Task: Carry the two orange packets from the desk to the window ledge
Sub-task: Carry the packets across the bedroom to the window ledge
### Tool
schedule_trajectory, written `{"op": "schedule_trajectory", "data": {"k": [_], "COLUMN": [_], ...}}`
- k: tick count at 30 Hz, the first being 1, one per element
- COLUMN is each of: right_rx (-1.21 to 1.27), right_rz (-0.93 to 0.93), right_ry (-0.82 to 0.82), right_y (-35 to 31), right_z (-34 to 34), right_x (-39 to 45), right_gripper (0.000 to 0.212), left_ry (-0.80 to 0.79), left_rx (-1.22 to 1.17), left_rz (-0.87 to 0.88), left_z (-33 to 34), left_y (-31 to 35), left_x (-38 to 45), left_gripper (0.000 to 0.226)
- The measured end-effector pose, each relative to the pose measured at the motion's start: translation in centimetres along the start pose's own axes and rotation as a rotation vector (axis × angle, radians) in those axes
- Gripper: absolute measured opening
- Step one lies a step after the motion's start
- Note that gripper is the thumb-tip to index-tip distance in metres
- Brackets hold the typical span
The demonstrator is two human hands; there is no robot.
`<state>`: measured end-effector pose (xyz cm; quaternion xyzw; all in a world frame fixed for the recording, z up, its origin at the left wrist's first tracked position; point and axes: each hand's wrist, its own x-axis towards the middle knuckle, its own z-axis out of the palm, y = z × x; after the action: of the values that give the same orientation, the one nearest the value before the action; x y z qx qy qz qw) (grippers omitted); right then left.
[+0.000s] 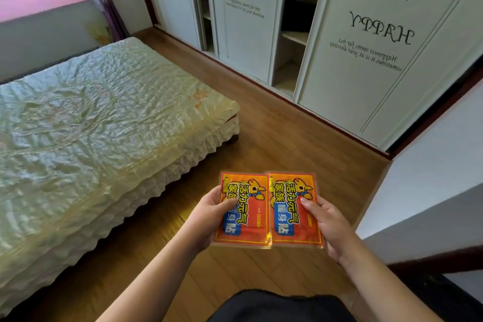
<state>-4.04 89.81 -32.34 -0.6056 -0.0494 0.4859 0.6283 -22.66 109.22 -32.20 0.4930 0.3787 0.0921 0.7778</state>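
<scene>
Two flat orange packets with yellow and blue print are held side by side above the wooden floor. My left hand (209, 213) grips the left orange packet (247, 217) by its left edge, thumb on top. My right hand (328, 222) grips the right orange packet (294, 219) by its right edge in the same way. The packets' inner edges touch or slightly overlap. The reddish window ledge (36, 4) lies far off at the top left, under a barred window. The desk is not in view.
A bed (86, 123) with a pale green quilted cover fills the left side. White sliding wardrobe doors (366, 55) line the right, with one gap showing shelves. A strip of wooden floor (274, 128) runs between them toward the window. A white wall corner (428, 198) stands at the right.
</scene>
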Motion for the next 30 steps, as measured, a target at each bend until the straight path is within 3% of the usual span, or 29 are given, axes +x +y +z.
{"op": "schedule_trajectory", "data": {"k": [15,30], "right_rx": [0.065,-0.004], "right_rz": [-0.006,0.028], "right_ry": [0.066,-0.002], "right_y": [-10.5,-23.6], "right_z": [-5.8,-9.6], "right_x": [16.5,31.9], "right_gripper": [0.019,0.019], "left_ry": [-0.013,0.058], "left_rx": [-0.035,-0.126], "left_rz": [-0.055,-0.027], "left_z": [5.2,10.1], "left_y": [9.0,19.7], "left_x": [19.1,33.8], "left_gripper": [0.024,0.021]}}
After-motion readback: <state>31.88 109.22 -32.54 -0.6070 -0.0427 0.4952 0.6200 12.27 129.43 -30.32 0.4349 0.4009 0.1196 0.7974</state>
